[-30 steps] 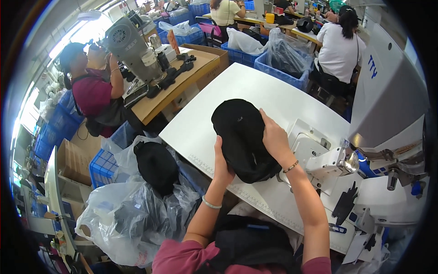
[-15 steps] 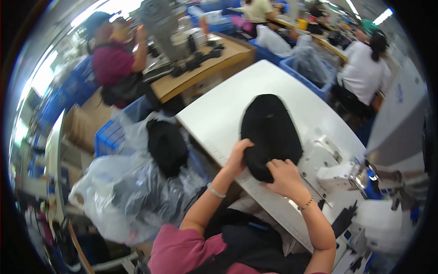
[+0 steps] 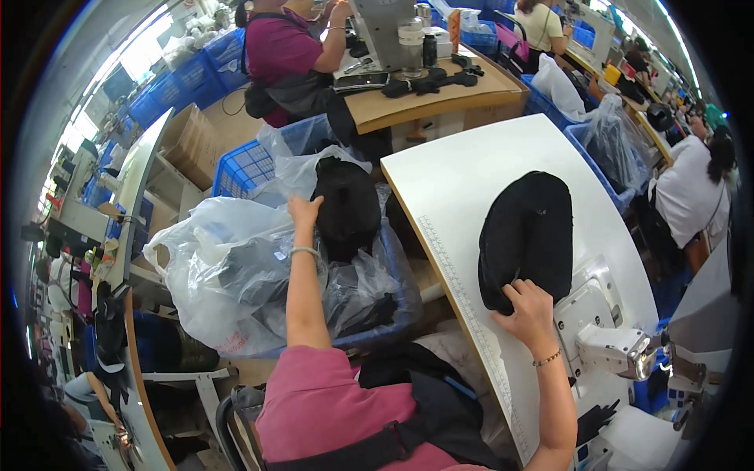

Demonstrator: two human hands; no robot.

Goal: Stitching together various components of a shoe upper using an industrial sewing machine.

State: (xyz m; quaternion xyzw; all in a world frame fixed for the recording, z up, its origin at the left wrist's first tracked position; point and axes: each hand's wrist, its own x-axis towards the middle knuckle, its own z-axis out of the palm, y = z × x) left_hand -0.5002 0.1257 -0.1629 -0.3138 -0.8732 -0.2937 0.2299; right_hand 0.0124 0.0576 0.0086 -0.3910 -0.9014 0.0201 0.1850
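On the white table lies a black, oval, cap-like fabric piece, slightly folded along its middle. My right hand is closed on its near edge, thumb below and fingers on top. My left hand is stretched out to the left, beside a second black fabric piece; its fingers are apart, the thumb at that piece's left edge. This second piece rests on clear plastic bags in a blue crate.
A sewing machine stands at the table's right side. Beyond the white table is a brown-topped workbench with black pieces and a bottle. A co-worker in a purple top works there. Blue crates stand behind the table.
My left hand has let go of the fabric piece on the table and moved left to the crate. My right hand still holds that piece. The view has shifted left.
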